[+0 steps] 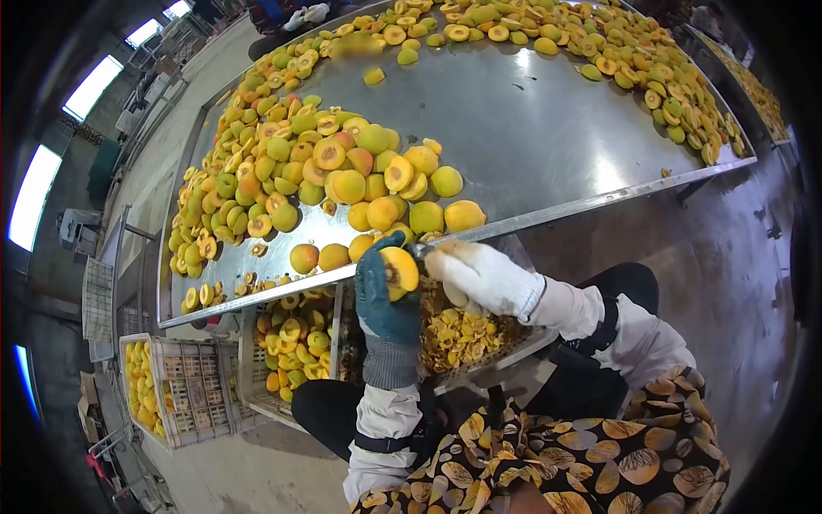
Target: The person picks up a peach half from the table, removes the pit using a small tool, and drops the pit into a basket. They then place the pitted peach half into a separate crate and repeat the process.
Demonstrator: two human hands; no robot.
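Note:
My left hand (381,287), in a dark green coated glove with a grey cuff, is closed around a peach half (400,269). The cut yellow face of the peach points up and to the right, with a brown hollow at its middle. Beside it, my right hand (484,276), in a white knit glove, has its fingers curled together near the table edge. A small dark piece shows at its fingertips, too little to name. Both hands are above a crate (505,347) that holds yellow peach scraps (462,337).
A metal table (488,111) with a raised rim carries heaps of whole and halved peaches (330,154). Under its front edge stands a crate of peach halves (295,338). Another plastic crate (193,390) is at the left. Across the table is another person's gloved hand (308,15).

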